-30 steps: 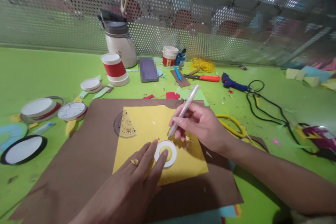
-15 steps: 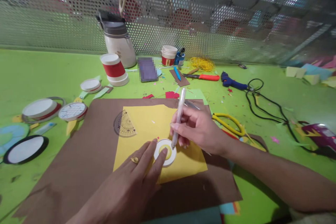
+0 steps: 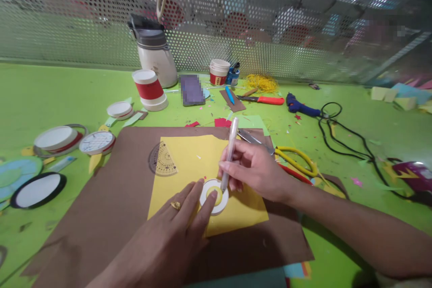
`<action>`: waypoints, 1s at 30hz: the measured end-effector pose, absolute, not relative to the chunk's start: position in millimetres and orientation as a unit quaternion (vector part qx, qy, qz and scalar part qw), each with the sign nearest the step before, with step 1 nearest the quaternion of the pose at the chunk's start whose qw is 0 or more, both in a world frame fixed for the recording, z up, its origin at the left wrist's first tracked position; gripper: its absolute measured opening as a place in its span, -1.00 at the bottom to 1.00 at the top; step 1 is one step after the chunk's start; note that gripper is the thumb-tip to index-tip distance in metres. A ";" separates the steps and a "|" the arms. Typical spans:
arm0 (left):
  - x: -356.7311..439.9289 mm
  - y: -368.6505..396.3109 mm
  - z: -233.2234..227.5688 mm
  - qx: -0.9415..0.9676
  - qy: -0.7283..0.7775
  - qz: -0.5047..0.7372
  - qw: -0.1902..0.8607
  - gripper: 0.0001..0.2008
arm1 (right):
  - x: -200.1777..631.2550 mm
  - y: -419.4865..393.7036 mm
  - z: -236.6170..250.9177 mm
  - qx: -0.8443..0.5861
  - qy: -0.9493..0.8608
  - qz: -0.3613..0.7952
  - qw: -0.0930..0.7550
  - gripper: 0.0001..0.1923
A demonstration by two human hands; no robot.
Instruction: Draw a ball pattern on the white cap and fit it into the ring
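A white ring lies on a yellow sheet of paper, which rests on a large brown sheet. My left hand, with a ring on one finger, presses two fingertips on the white ring's left edge. My right hand holds a white pen nearly upright, its tip inside the ring's hole at the right. A clear protractor lies at the yellow sheet's upper left corner.
Yellow-handled scissors lie right of my right hand. At the left are round white lids and a black-rimmed disc. At the back stand a red-banded paper cup, a jug, a blue glue gun with black cable, and an orange knife.
My right hand swung the pen from slanted to nearly upright and brought its tip down from outside the white ring to its inner edge. My left hand stayed pressed on the ring.
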State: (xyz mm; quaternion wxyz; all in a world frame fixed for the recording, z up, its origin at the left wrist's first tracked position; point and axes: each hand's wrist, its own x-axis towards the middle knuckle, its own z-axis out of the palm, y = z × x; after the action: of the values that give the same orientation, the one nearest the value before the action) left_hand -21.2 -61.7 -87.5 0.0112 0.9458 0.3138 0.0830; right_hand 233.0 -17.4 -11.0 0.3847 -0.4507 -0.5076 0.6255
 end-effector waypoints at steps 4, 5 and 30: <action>-18.5 -61.3 -83.5 0.946 0.309 0.093 0.010 -0.24 | 232.9 -18.1 -11.3 -0.452 -0.507 0.625 0.386 -0.64; -17.3 -62.0 -79.3 0.945 0.311 0.096 0.005 -0.24 | 232.9 -18.4 -11.1 -0.453 -0.507 0.624 0.386 -0.64; -12.7 -60.2 -64.9 0.947 0.319 0.044 0.009 -0.30 | 231.7 -19.4 -14.0 -0.458 -0.501 0.619 0.395 -0.66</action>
State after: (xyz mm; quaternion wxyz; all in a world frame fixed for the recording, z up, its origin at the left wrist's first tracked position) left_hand -12.7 -60.2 -64.9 0.0091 0.9466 0.3192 0.0444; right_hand 231.7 -19.4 -14.0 0.3945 -0.4579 -0.5014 0.6191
